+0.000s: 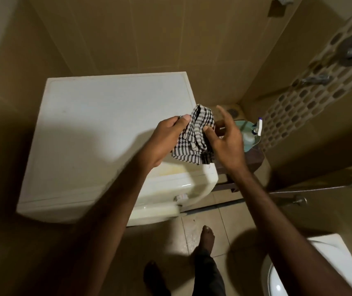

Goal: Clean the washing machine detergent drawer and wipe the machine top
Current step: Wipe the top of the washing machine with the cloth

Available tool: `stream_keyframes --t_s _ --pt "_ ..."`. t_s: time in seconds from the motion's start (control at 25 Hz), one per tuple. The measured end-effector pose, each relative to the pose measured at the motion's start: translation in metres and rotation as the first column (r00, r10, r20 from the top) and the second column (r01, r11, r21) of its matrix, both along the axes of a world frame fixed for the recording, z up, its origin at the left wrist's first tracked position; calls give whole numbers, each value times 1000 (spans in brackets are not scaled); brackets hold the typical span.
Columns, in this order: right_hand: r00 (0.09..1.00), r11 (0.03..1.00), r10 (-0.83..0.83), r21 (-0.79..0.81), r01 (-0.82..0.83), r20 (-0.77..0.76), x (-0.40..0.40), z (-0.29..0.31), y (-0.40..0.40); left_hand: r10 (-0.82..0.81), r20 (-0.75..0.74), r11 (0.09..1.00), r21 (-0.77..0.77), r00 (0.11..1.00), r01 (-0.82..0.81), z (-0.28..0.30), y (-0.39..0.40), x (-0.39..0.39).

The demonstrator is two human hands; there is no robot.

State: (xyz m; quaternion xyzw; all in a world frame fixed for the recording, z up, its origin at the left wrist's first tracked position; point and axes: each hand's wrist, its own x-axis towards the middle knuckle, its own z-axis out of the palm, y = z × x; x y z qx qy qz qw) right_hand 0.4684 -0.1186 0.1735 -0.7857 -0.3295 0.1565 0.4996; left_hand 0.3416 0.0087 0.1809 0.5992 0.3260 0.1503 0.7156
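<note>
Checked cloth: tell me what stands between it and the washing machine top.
Nothing visible: the black-and-white checked cloth, held by both hands, hangs directly above the white washing machine top, whose visible surface is bare.

One washing machine [98, 129], one checked cloth [194, 137], one spray bottle [253, 135], one toilet [311, 272], two hands.

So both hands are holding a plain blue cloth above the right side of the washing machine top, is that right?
Not quite. The cloth is black-and-white checked, not plain blue, as the head view shows. The rest stands: the left hand and right hand hold it above the right side of the washing machine top.
</note>
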Motion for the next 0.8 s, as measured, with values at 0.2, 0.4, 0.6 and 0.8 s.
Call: stream_keyframes --t_s 0.2,0.4,0.6,0.8 --pt "970 964 203 -199 -174 132 -48 -13 3 -111 -17 974 -200 994 105 7 5 -26" --pt "979 970 202 -126 -206 -40 -48 -35 -5 -445 -162 894 -129 881 428 -7 24 -48" --pt "966 987 -106 -139 75 -236 -3 -77 -43 -60 -549 726 549 834 414 -62 97 -116" --pt "950 951 229 -256 -172 214 -8 -120 -57 113 -851 356 516 512 779 -127 165 -168"
